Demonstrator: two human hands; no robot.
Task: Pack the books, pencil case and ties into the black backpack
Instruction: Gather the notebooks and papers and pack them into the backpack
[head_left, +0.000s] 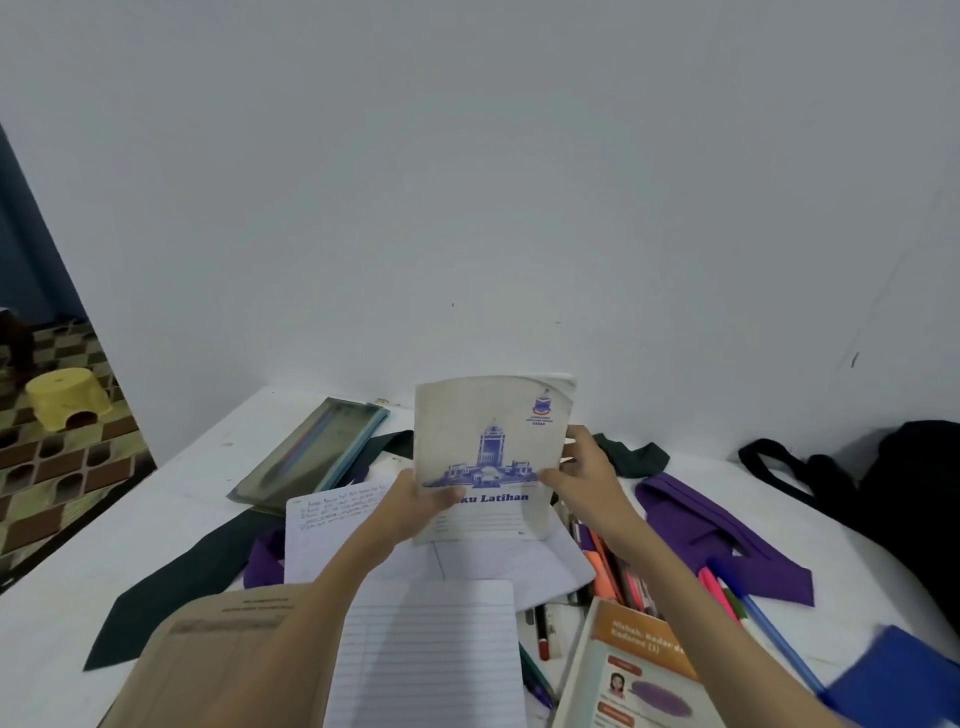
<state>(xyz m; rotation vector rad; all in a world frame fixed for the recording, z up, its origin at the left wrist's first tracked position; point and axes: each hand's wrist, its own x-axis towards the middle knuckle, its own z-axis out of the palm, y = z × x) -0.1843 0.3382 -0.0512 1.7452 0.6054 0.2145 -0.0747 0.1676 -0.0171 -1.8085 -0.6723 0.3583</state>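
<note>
Both hands hold a worn white exercise book (493, 441) with a blue building print upright above the table. My left hand (421, 506) grips its lower left edge and my right hand (584, 478) grips its right edge. The black backpack (904, 499) lies at the table's far right. A transparent pencil case (311, 452) lies at the back left. A dark green tie (192, 577) stretches to the left, and a purple tie (711, 525) lies to the right. Open notebooks (426, 649), a brown book (218, 660) and an orange textbook (639, 670) lie in front.
Several loose pens and markers (618, 571) lie scattered between the books and the purple tie. A blue book (898, 675) sits at the front right corner. The white table (78, 571) stands against a white wall. A yellow stool (67, 397) stands on the floor at the left.
</note>
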